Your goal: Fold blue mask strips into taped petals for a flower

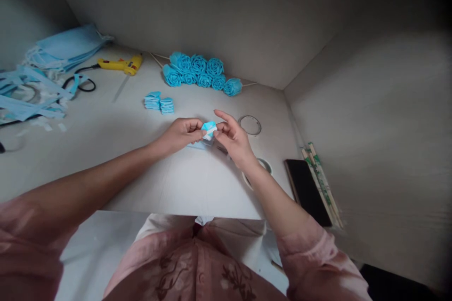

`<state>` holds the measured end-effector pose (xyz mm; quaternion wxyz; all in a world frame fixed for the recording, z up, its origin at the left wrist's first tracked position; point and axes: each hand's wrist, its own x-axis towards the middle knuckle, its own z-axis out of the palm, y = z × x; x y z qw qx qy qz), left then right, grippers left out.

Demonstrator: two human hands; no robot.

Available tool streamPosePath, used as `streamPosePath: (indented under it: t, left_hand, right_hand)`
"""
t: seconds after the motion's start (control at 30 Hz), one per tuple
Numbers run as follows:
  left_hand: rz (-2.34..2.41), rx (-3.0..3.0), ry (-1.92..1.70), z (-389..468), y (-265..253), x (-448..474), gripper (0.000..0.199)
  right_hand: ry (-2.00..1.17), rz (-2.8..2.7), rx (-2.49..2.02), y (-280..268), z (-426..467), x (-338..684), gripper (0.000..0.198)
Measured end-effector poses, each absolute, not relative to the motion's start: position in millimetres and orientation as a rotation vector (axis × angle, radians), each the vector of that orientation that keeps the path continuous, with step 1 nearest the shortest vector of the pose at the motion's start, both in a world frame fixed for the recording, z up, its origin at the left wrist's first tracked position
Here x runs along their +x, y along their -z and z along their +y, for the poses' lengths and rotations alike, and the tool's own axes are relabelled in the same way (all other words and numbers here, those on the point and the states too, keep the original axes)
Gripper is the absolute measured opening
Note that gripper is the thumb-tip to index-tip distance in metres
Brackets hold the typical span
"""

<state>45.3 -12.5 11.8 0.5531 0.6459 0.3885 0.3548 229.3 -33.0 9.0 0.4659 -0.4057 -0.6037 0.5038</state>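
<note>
A small folded piece of blue and white mask fabric is pinched between my two hands above the table. My left hand grips its left side with thumb and fingers. On its right side, my right hand holds the edge by the thumb and a finger, with the index finger raised. Beneath the hands lies a flat light-blue piece, partly covered. A dark metal tool shows in part under my right hand. Two stacks of pleated blue pieces sit beyond my left hand.
Blue fabric roses lie at the back wall. A yellow glue gun, stacked blue masks and cut strips are at left. Rightward are a thin ring, a tape roll, a black phone-like slab and wrapped chopsticks.
</note>
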Motion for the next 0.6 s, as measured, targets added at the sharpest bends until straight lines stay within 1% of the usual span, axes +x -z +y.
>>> streamPosePath:
  t: [0.1, 0.43, 0.6]
  left_hand:
    - [0.913, 1.528, -0.838, -12.4, -12.4, 44.9, 0.024]
    - [0.915, 1.424, -0.871, -10.9, -14.1, 41.6, 0.025]
    - [0.929, 1.424, -0.858, -8.5, -10.1, 41.0, 0.025]
  right_hand:
    - [-1.236, -1.447, -0.997, -10.4, -32.0, 232.0, 0.053]
    - [-1.177, -1.386, -1.038, -9.8, -28.8, 235.6, 0.045]
    - [-1.202, -1.344, -1.040, -8.6, -28.8, 236.5, 0.040]
